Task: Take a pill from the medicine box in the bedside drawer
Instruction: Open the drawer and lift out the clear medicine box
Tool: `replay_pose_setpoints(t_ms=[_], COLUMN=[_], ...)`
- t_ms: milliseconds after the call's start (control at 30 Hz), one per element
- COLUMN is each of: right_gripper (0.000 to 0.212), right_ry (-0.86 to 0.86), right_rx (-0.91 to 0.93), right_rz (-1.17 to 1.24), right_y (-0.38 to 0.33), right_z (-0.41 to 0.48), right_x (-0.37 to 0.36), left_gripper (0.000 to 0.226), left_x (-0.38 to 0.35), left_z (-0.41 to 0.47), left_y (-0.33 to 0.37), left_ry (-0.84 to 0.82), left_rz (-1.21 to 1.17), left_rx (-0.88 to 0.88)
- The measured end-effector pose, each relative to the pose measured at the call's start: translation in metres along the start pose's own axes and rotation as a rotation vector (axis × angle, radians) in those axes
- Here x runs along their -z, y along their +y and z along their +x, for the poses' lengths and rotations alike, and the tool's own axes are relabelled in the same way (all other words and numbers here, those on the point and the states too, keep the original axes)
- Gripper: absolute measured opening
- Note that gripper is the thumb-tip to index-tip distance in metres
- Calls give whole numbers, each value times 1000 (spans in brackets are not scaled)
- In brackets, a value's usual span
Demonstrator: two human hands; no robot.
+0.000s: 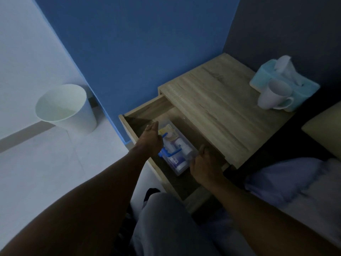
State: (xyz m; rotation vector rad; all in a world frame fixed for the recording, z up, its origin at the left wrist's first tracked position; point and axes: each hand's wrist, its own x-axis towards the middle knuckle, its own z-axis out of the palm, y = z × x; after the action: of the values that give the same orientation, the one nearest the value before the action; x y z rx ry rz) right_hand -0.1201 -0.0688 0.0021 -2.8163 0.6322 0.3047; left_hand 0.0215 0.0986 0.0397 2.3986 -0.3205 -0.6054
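Observation:
The wooden bedside drawer point(147, 109) stands pulled out. Inside it lies a clear plastic medicine box point(178, 147) with blue clasps, holding small bottles and packets. My left hand point(150, 139) reaches over the box's left side, fingers stretched and slightly apart, with nothing seen in it. My right hand point(203, 166) rests at the box's near right corner, fingers curled against it; whether it grips the box is unclear.
The bedside table top point(212, 106) carries a white mug point(273, 95) and a light blue tissue box point(284, 78) at its far right. A white waste bin point(66, 108) stands on the floor at left. Bed and pillow point(287, 178) lie on the right, a blue wall behind.

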Motion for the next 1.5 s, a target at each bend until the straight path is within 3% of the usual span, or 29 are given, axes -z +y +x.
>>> replay_pose_setpoints(t_ms=[167,300,433,700,867,933,1267,1500], right_gripper=[43,37,44,49,46,55,62,41], right_ry=[-142,-157,-165,-77,6,45,148,202], right_rx=[-335,-409,-486,-388,-372,-363,-219,-301], right_rz=[298,508,744,1094,1319,1391,1304,1227], right_y=[-8,-3,-1,-5,-6,-6,11,24], right_z=[24,30,30,3,7,18,92,142], right_x=[-16,-29,-26,23,83,109,193,176], left_gripper=[66,46,53,46,52,51,57,54], left_x=[-6,-15,-19,32,77,96,139,109], left_z=[41,55,46,17,1,-1,63,135], left_y=[-14,-27,-29,5,52,69,130,123], left_ry=[-11,-46,25,140,338,385,268,213], left_rz=[-76,-203,-292,-300,-135,-128,-480,-395], left_rx=[70,164,228,115,-8,-49,-85,-134])
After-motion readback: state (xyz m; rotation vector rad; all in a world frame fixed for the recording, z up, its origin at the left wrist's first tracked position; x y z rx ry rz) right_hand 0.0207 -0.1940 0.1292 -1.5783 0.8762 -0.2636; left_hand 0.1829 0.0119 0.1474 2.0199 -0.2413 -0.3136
